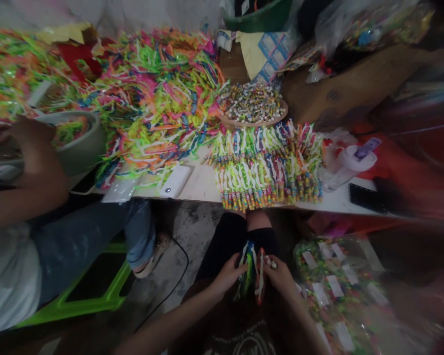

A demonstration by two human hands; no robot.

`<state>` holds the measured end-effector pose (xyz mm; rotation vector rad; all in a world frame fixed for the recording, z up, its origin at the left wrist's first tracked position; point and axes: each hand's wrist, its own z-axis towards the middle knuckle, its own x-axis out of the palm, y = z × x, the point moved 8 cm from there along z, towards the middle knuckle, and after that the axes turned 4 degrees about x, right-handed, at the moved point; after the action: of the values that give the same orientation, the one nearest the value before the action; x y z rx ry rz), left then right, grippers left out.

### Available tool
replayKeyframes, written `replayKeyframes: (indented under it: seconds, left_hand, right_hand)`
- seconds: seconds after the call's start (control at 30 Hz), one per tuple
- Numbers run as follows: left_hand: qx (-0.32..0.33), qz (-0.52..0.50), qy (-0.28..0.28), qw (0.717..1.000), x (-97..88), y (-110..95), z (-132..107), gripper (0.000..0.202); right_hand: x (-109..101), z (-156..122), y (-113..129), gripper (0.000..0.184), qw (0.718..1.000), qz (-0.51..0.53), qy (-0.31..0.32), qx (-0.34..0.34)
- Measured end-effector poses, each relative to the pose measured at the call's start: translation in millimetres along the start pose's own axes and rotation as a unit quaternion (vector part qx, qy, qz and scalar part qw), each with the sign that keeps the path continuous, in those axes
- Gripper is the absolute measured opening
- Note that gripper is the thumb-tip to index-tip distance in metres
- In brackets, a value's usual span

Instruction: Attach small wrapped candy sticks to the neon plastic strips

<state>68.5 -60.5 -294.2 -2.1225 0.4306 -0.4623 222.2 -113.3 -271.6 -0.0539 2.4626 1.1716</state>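
Note:
Above my lap, my left hand (228, 275) is closed on a small bunch of blue, white and green strips (249, 266), which hang down past the fingers. Close beside it, my right hand (282, 276) is closed around several small white-ended pieces (271, 263). An orange-and-white strip (261, 276) stands upright at the right fingertips. On the table ahead lie rows of strips with coloured sticks at their lower ends (253, 182). Behind those rows, a round tray (270, 119) holds a heap of small white-ended pieces. My fingers partly hide what they hold.
A big pile of loose coloured strips (159, 108) covers the table's left and middle. A white phone-like box (176, 181), a lidded plastic cup (350, 165) and a dark phone (366, 198) lie near the edge. Another person's arm (40, 158) reaches toward a basin (85, 145). Labelled bags (335, 286) are low right.

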Motion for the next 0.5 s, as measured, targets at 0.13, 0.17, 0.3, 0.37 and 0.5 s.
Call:
replayKeyframes:
  seconds: [0.13, 0.17, 0.3, 0.37, 0.5]
  left_hand:
    - [0.005, -0.008, -0.008, 1.0, 0.1, 0.2, -1.0, 0.062]
    - [0.005, -0.012, -0.01, 1.0, 0.0, 0.4, -1.1, 0.062]
    - [-0.001, -0.023, -0.008, 1.0, -0.2, -0.5, -5.1, 0.058]
    - [-0.003, -0.026, -0.004, 1.0, 0.1, -1.6, -8.7, 0.053]
    - [-0.01, -0.041, 0.025, 0.999, 4.7, 0.8, -13.1, 0.042]
  right_hand:
    - [5.6, 3.9, -8.5, 0.04, 0.996, 0.068, 0.042, 0.03]
    - [7.1, 3.7, -9.2, 0.041, 0.995, 0.079, 0.052, 0.037]
    - [12.1, 1.0, -7.6, 0.041, 0.99, 0.11, 0.08, 0.043]
    - [14.9, 0.1, -6.2, 0.038, 0.988, 0.123, 0.088, 0.038]
    - [24.1, -1.9, -5.6, 0.038, 0.982, 0.144, 0.113, 0.038]
